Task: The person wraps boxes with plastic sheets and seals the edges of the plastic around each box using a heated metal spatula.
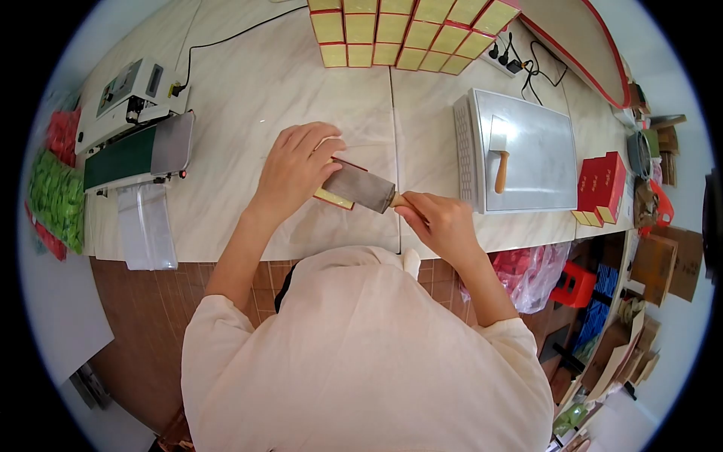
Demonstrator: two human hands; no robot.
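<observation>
My right hand (440, 224) grips the wooden handle of a flat metal scraper (360, 185). The scraper's broad grey blade lies over a small box (335, 199) with red edges and a yellow side, hiding most of its top. At the box's left end is my left hand (300, 164), its fingers curled and its thumb against the box near the blade. Thin clear film seems to lie on the table just beyond the box.
A heating plate (527, 181) stands at right with a second wooden-handled scraper (501, 172) on it. Red boxes (602, 184) sit beside it. Stacked yellow-sided boxes (392, 34) line the back. At left are a sealing machine (135, 128) and clear bags (147, 226).
</observation>
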